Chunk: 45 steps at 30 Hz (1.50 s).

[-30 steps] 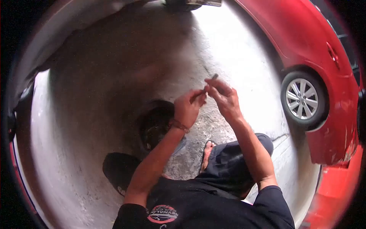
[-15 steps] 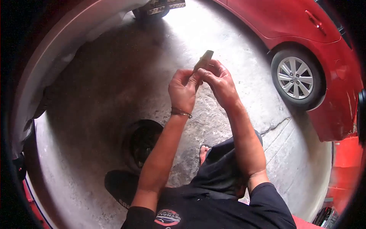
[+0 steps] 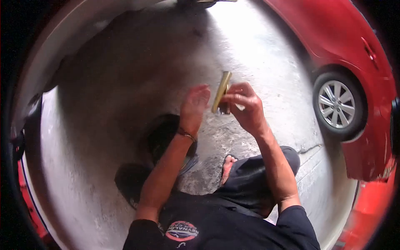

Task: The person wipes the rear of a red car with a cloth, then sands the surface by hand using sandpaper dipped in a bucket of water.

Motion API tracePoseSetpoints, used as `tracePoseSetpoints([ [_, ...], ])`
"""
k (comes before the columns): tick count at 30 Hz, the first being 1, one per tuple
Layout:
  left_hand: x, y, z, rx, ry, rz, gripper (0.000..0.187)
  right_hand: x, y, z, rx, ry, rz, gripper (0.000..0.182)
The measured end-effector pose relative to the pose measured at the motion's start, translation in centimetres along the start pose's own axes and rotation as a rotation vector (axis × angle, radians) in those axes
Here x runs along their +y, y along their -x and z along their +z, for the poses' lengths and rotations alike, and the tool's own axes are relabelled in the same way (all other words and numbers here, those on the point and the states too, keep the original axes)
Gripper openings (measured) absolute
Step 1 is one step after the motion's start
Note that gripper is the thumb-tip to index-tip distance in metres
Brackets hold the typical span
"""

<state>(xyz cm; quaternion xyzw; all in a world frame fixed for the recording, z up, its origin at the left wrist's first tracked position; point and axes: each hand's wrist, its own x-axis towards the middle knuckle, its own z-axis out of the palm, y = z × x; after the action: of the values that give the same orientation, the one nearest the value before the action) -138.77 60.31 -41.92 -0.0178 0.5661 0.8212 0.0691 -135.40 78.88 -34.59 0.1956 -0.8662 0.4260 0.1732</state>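
A dark round drum-like part (image 3: 166, 135) lies on the floor below the hands, its contents too dim to tell; the right hand (image 3: 246, 106) pinches a flat, tan-edged rectangular pad (image 3: 221, 91) between thumb and curled fingers, holding it tilted at centre frame; the left hand (image 3: 193, 104), blurred, is spread loosely just beside the pad at nine o'clock; grey cracked concrete floor (image 3: 258, 50) lies beneath; a red car with a silver alloy wheel (image 3: 336, 104) stands at three o'clock.

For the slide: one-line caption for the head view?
Right hand holds a flat tan piece upright, open left hand beside it, above concrete floor near a red car.
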Motion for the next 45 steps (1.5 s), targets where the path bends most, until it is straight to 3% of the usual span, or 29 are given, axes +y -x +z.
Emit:
tracePoseSetpoints([
  [3,4.4,2.9,-3.0,-0.150,0.422,-0.466,0.041,-0.5,1.0,3.4,-0.115,0.112,-0.133,0.031],
  [7,1.8,2.9,-3.8,-0.201,-0.074,-0.315,0.036,-0.5,2.3,4.1,-0.234,0.283,-0.156,0.032],
  [10,-1.5,1.0,-0.8,-0.189,0.151,-0.301,0.033,-1.6,1.7,0.8,-0.230,0.472,0.004,0.031],
  [11,-1.7,0.6,1.0,-0.212,0.209,-0.281,0.031,-1.4,1.2,-1.2,-0.171,0.538,-0.029,0.032],
  [13,-1.9,-0.2,5.5,-0.268,0.330,-0.245,0.026,-1.4,1.7,-5.3,-0.116,0.433,0.249,0.033],
  [14,-1.6,-0.2,8.0,-0.320,0.366,-0.278,0.022,-0.7,2.4,-7.5,-0.093,0.466,0.227,0.029],
  [15,-1.8,0.0,10.4,-0.387,0.371,-0.294,0.021,-0.1,3.5,-9.2,0.003,0.303,0.310,0.022],
  [17,-2.9,0.5,15.1,-0.514,0.374,-0.331,0.020,-1.6,4.7,-12.5,0.069,0.215,0.853,0.023],
  [20,-6.9,1.9,20.7,-0.588,0.424,-0.487,0.019,2.4,9.9,-15.7,0.293,0.126,0.855,0.035],
  [21,-8.2,2.3,22.2,-0.583,0.418,-0.548,0.020,2.9,11.3,-16.4,0.334,0.008,0.955,0.039],
  [24,-14.7,3.0,25.1,-0.489,0.221,-0.630,0.024,7.4,16.9,-16.1,0.483,-0.291,1.054,0.056],
  [27,-18.1,3.7,25.1,-0.474,0.012,-0.659,0.035,10.4,20.9,-14.0,0.580,-0.492,1.068,0.074],
  [29,-18.8,3.8,24.3,-0.472,-0.160,-0.678,0.040,11.5,22.4,-13.1,0.579,-0.519,1.093,0.077],
  [33,-19.6,3.1,21.8,-0.397,-0.097,-0.630,0.038,14.4,24.0,-13.0,0.469,-0.566,1.124,0.084],
  [34,-19.6,2.8,21.5,-0.357,-0.107,-0.585,0.029,14.7,23.4,-12.6,0.504,-0.559,1.118,0.075],
  [37,-21.5,1.6,19.9,-0.361,-0.218,-0.431,0.031,17.9,23.6,-11.6,0.411,-0.216,1.101,0.063],
  [38,-21.6,1.5,19.8,-0.350,-0.201,-0.396,0.027,18.7,22.9,-10.9,0.427,-0.155,1.073,0.047],
  [41,-19.9,1.5,18.7,-0.307,-0.062,-0.335,0.027,19.2,19.0,-9.8,0.371,0.199,0.838,0.034],
  [42,-19.0,1.2,17.9,-0.293,-0.195,-0.231,0.027,18.4,16.9,-9.7,0.372,0.251,0.844,0.026],
  [43,-16.8,0.8,17.1,-0.268,-0.181,-0.201,0.026,18.0,14.8,-9.3,0.408,0.299,0.699,0.026],
  [45,-11.0,0.5,14.7,-0.189,-0.171,-0.139,0.026,13.8,8.9,-8.9,0.272,0.199,0.619,0.032],
])
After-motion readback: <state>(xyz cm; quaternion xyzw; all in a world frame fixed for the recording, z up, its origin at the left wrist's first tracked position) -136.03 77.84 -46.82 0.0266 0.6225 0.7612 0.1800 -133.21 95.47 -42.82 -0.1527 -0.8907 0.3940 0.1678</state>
